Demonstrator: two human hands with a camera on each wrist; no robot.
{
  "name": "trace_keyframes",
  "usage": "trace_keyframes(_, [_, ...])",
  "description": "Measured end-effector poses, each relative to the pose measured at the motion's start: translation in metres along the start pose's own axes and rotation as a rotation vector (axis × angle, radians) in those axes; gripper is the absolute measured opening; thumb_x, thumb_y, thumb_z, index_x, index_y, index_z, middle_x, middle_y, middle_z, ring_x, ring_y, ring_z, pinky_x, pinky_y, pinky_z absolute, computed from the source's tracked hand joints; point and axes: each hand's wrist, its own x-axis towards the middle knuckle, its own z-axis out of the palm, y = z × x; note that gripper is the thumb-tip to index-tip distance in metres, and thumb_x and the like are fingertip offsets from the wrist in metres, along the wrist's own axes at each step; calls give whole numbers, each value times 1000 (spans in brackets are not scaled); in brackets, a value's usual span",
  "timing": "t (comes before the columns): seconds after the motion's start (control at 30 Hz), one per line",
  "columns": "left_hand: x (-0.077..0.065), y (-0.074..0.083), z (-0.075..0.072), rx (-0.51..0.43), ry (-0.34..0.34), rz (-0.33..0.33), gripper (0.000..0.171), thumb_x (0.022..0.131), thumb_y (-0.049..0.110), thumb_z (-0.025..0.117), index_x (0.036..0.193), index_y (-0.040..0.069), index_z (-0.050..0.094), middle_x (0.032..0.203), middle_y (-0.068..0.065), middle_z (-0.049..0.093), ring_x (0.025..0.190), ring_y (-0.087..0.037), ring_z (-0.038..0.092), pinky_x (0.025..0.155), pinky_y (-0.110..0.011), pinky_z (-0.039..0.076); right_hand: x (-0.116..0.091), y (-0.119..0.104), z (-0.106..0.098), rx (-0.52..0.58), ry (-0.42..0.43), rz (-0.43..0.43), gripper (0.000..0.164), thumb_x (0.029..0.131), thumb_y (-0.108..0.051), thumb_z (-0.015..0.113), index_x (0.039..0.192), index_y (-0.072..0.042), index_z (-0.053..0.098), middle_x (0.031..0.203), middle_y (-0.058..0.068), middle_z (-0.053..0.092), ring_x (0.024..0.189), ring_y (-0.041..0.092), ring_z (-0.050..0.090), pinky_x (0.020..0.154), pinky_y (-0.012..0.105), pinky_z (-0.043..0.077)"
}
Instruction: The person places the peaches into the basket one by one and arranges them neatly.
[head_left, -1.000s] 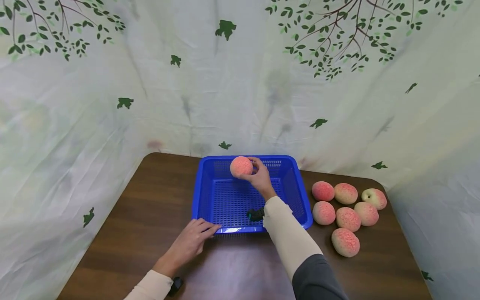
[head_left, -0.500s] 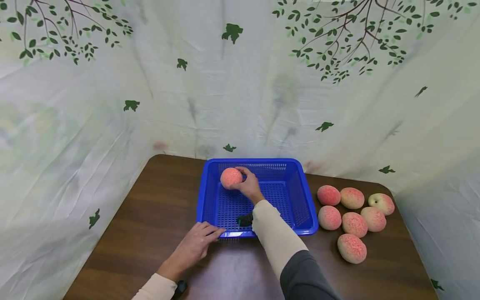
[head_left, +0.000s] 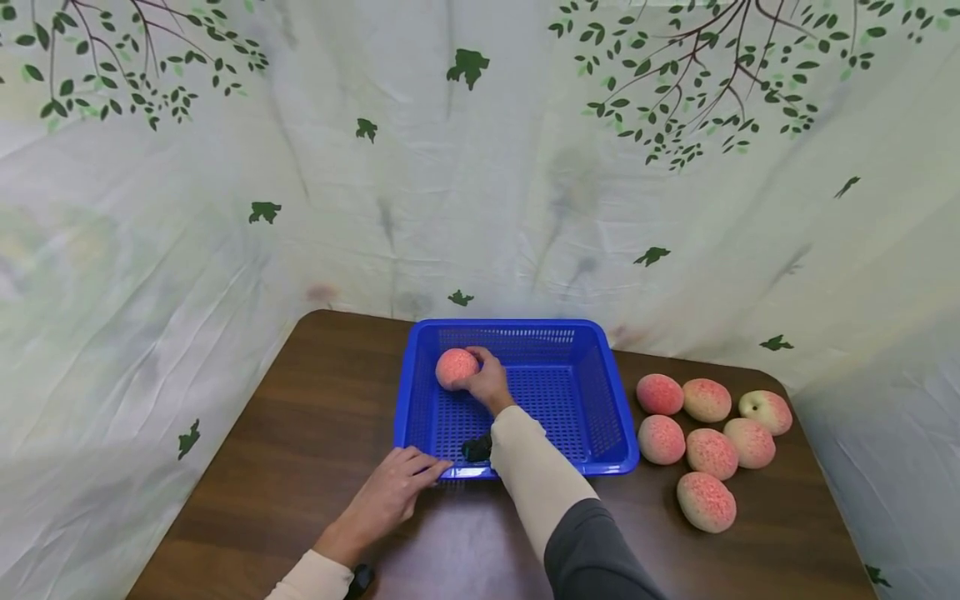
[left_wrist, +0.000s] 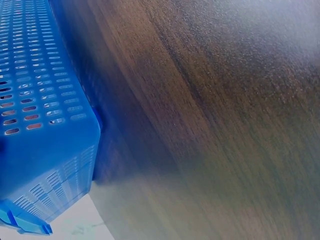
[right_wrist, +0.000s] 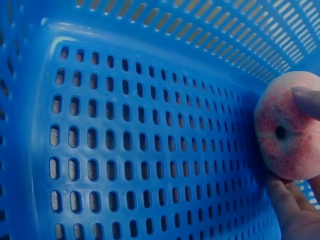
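Observation:
My right hand (head_left: 487,383) holds a pink peach (head_left: 456,368) between thumb and fingers, low inside the far left part of a blue plastic basket (head_left: 517,323). In the right wrist view the peach (right_wrist: 287,127) shows a dark stem hollow, close to the slotted basket floor (right_wrist: 150,130); whether it touches the floor I cannot tell. My left hand (head_left: 393,492) rests on the basket's near rim at the left corner, fingers extended. The left wrist view shows the basket's outer wall (left_wrist: 45,140) but not the hand.
Several more peaches (head_left: 711,454) lie grouped on the brown wooden table (head_left: 300,450), right of the basket. A white cloth backdrop (head_left: 510,217) with printed leaves hangs behind and beside the table. Dark wrist gear (head_left: 477,450) sits under my right forearm.
The right hand has carried the peach leftward and down into the basket. The left hand stays on the rim. The head view has shifted slightly.

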Motion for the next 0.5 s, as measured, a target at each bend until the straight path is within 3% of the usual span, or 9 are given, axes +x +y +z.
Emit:
trace_keyframes(0.3, [-3,0,-3,4,3,-10,37,72,-2,63,106,8,72,92,3,67,78,-15,55,67,-31,40,-4,-5,10,-25,-22,-27,71,63,-10,87,126,-4,57,122,16,62,112,31,58,95,42,45])
trace_keyframes(0.5, [-2,1,-2,9,-34,-21,39,73,-4,62,108,9,72,94,2,67,79,-16,55,68,-31,40,-3,-8,10,-64,-64,-1,75,68,-16,85,133,-3,51,127,20,59,116,34,55,97,45,43])
